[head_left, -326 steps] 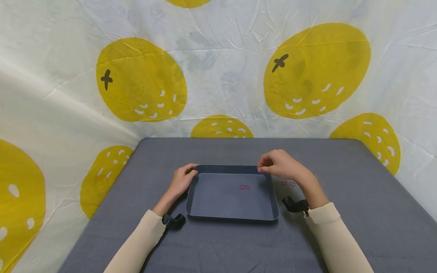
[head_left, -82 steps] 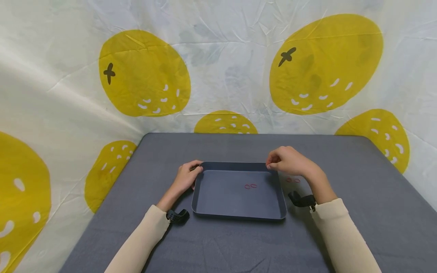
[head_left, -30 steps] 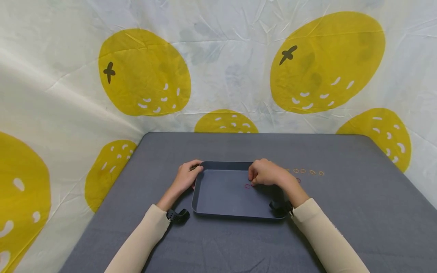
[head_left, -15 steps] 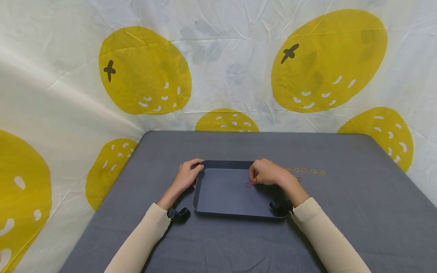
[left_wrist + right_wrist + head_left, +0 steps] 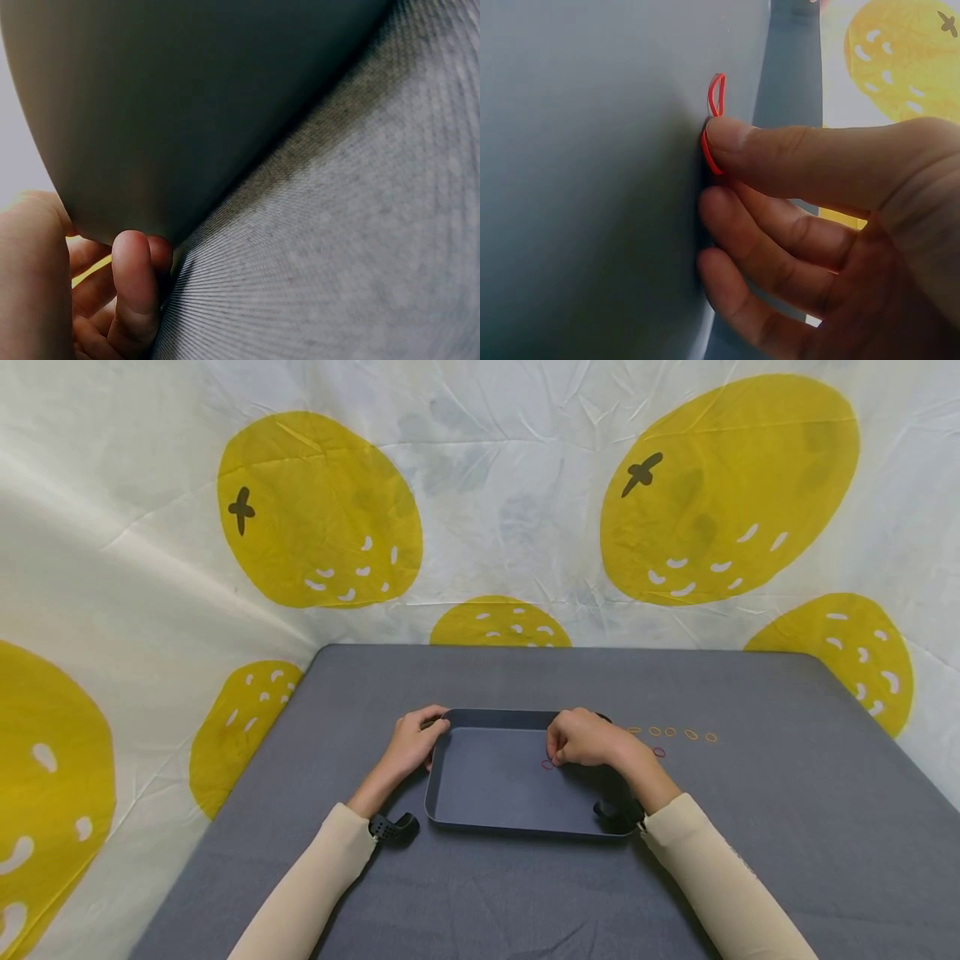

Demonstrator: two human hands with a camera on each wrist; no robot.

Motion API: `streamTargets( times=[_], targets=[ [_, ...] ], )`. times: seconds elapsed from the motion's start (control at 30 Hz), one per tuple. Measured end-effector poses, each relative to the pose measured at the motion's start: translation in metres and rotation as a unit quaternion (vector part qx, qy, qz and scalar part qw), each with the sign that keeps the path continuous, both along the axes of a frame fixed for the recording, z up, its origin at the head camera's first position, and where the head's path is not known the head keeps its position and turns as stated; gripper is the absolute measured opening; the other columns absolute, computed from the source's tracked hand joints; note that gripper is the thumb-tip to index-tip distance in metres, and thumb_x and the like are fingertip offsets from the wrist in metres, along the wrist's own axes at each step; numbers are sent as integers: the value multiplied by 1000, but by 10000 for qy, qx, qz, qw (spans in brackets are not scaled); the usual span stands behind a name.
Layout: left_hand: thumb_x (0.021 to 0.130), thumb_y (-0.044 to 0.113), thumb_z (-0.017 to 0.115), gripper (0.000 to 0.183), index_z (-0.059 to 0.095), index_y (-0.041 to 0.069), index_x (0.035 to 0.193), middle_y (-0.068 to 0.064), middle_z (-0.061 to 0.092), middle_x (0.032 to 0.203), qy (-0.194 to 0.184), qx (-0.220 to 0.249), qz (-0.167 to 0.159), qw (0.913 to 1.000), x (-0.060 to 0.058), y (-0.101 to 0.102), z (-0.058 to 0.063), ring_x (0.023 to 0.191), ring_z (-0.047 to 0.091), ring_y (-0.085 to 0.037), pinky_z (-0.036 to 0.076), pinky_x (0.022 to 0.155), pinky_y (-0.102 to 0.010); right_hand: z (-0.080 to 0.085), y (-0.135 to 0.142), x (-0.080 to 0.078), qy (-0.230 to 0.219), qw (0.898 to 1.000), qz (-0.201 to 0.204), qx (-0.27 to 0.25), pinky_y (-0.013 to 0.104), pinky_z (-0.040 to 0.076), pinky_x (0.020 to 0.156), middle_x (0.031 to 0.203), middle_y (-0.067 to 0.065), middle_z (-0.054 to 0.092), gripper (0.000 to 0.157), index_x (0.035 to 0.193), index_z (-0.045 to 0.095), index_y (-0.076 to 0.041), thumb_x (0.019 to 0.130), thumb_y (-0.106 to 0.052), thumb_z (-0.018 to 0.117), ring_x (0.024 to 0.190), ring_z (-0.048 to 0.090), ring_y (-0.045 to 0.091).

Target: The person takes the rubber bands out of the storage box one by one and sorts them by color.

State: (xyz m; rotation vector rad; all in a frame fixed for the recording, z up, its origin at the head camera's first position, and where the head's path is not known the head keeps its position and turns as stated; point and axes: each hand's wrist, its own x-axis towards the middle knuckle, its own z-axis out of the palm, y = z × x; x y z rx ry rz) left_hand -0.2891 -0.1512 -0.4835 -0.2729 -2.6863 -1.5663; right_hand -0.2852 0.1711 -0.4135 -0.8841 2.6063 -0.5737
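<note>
A shallow dark grey tray sits on the cloth-covered table. My left hand grips its far left corner; in the left wrist view, the fingers curl against the tray's outer wall. My right hand reaches down inside the tray, towards the right. Its thumb and fingers pinch a red rubber band at the tray floor, and the thumb covers part of it. Another red rubber band lies in the tray just left of those fingertips; whether the two bands are linked, I cannot tell.
Several yellow rubber bands lie in a row on the table, right of the tray. Nearer, a red band shows beside the right wrist, which may hide more. A fruit-patterned curtain hangs behind the grey table.
Since 2.7 s ago my right hand has moved left and down from the tray's far right corner to the red bands, uncovering the yellow ones. The left hand keeps its grip throughout.
</note>
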Motion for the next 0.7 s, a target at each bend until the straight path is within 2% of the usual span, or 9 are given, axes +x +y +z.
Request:
streamTargets(
  times=[0.4,0.7],
  targets=[
    [104,25,57,25,75,22,120,-10,77,105,-24,47,-38,10000,1,-2,-1,35,53,-19,53,40,-42,3,0,3,6,10000,54,-45,25,45,61,74,-3,70,16,79,75,-13,90,-1,71,63,54,11],
    [103,26,57,25,75,24,120,-9,78,101,-30,76,-69,9999,1,-1,0,35,53,-20,54,40,-41,-2,0,1,54,10000,42,-46,26,45,59,74,-4,68,17,80,74,-15,91,-3,70,62,53,11]
  ],
)
